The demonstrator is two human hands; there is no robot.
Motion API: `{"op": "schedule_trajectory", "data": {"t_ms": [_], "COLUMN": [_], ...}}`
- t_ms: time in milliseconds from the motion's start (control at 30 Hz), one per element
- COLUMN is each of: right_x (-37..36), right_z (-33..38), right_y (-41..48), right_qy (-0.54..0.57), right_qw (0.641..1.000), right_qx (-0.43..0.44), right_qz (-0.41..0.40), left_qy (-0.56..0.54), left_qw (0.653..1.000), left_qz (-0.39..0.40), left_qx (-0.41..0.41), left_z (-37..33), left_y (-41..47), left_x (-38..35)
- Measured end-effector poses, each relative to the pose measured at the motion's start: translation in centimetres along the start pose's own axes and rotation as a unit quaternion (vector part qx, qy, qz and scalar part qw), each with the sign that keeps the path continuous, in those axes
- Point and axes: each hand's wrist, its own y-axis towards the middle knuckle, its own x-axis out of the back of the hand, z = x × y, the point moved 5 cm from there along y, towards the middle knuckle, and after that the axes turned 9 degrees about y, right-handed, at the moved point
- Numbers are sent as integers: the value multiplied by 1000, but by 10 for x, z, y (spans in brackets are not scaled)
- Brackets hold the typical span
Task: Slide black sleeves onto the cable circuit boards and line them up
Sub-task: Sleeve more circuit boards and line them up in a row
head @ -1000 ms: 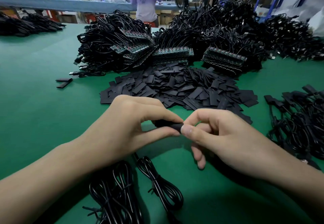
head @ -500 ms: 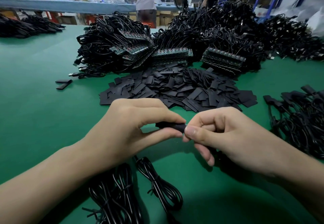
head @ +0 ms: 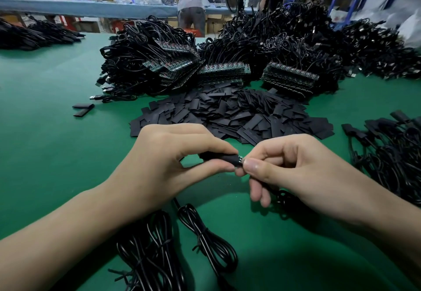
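pinching a black sleeve (head: 219,159) between thumb and forefinger, the left hand (head: 168,165) holds it just above the green table (head: 45,154), near the middle of the view. the right hand (head: 296,172) meets it from 3 o'clock. its thumb and forefinger are clenched on the board (head: 240,160) end that pokes out of the sleeve's right mouth, where small metal bits show, and its other fingers curl below. the rest of the board is hidden inside the sleeve.

a black cable drops from under the left hand to a tied coil (head: 209,243) at 6 o'clock. a second coil (head: 148,256) lies just beside it at 7 o'clock.

at 12 o'clock from the hands lies a sleeve pile (head: 227,117), flat and loose. beyond it are cable heaps (head: 141,63) with bare boards stacked in rows (head: 224,72). 2 stray sleeves (head: 83,108) lie at 10 o'clock, well apart from the pile. at 3 o'clock sits a sleeved heap (head: 391,154) of cables with black-covered ends. far off at 12 o'clock, 2 people (head: 190,1) stand by a long bench (head: 91,8).
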Motion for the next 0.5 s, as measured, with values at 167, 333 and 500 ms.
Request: {"op": "schedule_trajectory", "data": {"t_ms": [167, 333, 500], "right_x": [-4, 1, 0], "right_z": [-2, -1, -4], "right_y": [1, 1, 0], "right_qy": [-7, 7, 9], "right_qw": [1000, 1000, 1000], "right_qx": [-4, 3, 5], "right_qz": [15, -6, -7], "left_qy": [5, -4, -10], "left_qw": [1000, 1000, 1000], "left_qz": [12, -7, -4], "left_qx": [-23, 10, 14], "left_z": [-2, 3, 4], "left_y": [0, 0, 0], "left_x": [-3, 0, -1]}}
